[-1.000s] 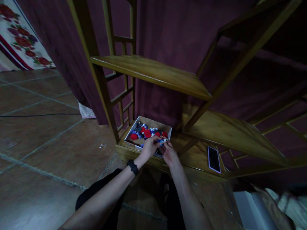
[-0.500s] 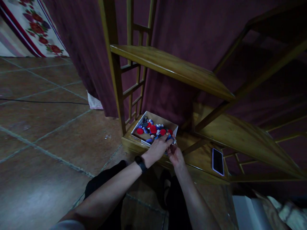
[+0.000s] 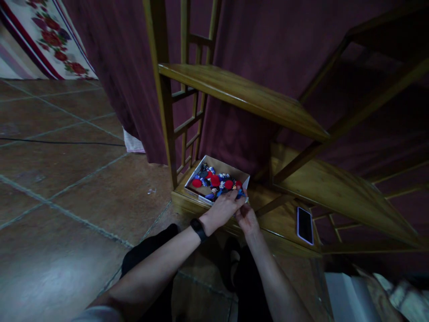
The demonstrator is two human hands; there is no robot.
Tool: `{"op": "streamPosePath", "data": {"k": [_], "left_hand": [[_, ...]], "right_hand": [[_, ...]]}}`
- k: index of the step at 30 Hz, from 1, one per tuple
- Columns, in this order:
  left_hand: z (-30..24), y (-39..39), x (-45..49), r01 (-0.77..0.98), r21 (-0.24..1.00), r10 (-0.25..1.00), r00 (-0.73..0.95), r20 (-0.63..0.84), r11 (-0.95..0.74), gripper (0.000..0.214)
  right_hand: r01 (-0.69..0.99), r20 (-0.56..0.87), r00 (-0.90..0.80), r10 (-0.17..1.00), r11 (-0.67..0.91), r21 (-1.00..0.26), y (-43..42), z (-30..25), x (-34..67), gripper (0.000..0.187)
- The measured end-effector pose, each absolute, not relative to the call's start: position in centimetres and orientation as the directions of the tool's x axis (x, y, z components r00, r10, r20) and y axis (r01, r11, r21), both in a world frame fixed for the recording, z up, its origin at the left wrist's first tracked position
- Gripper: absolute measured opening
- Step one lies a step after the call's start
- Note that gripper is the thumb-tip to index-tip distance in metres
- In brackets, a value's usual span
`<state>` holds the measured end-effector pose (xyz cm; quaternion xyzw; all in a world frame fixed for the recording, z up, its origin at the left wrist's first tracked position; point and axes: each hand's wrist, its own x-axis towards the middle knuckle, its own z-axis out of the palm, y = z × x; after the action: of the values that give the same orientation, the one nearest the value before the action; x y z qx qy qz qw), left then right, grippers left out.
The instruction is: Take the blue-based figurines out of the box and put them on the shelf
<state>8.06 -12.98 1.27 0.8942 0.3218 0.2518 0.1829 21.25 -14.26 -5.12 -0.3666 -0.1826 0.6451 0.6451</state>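
Fingers [image 3: 236, 203] at the box [image 3: 228, 167], red pieces [image 3: 215, 180] just beyond.

A purple curtain [image 3: 254, 44] hangs behind wooden shelving [image 3: 241, 95].

Shallow open box [image 3: 227, 167], one: white outside, brown inside, lying level just beyond the left hand [image 3: 224, 210] and right hand [image 3: 247, 218], its near right corner partly hidden by them. Contents: loose heap of red discs [image 3: 215, 180], flat and rounded, ahead and to the left of the left hand; one dark disc [image 3: 203, 174], farther off; small figures [image 3: 213, 191], mixed blue, white and black, piled among the discs up to the left hand's fingers, details too small to read.
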Motion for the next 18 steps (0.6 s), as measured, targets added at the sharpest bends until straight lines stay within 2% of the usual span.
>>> {"op": "streamPosePath", "data": {"k": [3, 5, 7, 9, 11, 13, 15, 18], "left_hand": [[0.9, -12.6, 8.1, 0.468, 0.561, 0.702, 0.632, 0.327, -0.683, 0.032], [0.3, -11.9, 8.2, 0.423, 0.693, 0.767, 0.568, 0.299, -0.583, 0.030], [-0.5, -10.9, 8.5, 0.288, 0.867, 0.844, 0.483, 0.235, -0.406, 0.024], [-1.5, -9.8, 8.6, 0.063, 0.987, 0.908, 0.405, 0.109, -0.146, 0.020], [-2.4, -8.9, 8.6, -0.144, 0.973, 0.915, 0.387, -0.114, 0.182, 0.020], [-3.0, -8.3, 8.4, -0.269, 0.874, 0.854, 0.454, -0.256, 0.405, 0.019], [-3.4, -8.0, 8.2, -0.336, 0.781, 0.810, 0.476, -0.341, 0.526, 0.018], [-3.4, -7.8, 8.0, -0.338, 0.726, 0.769, 0.493, -0.406, 0.600, 0.016]], "right_hand": [[-0.712, -0.222, 0.123, 0.967, -0.070, -0.699, -14.2, -5.2, 21.0, 0.034], [-0.711, -0.214, 0.150, 0.965, -0.045, -0.701, -14.1, -5.2, 20.9, 0.033], [-0.693, -0.216, 0.175, 0.961, -0.036, -0.720, -14.0, -5.2, 20.9, 0.031], [-0.654, -0.222, 0.207, 0.953, -0.034, -0.756, -13.8, -5.2, 21.0, 0.027], [-0.602, -0.224, 0.249, 0.942, -0.030, -0.798, -13.7, -5.2, 21.1, 0.026], [-0.554, -0.213, 0.286, 0.934, -0.021, -0.832, -13.7, -5.2, 21.3, 0.028], [-0.527, -0.206, 0.300, 0.931, -0.018, -0.850, -13.7, -5.1, 21.5, 0.029], [-0.497, -0.187, 0.289, 0.939, -0.020, -0.868, -13.7, -4.8, 21.8, 0.032]]}}
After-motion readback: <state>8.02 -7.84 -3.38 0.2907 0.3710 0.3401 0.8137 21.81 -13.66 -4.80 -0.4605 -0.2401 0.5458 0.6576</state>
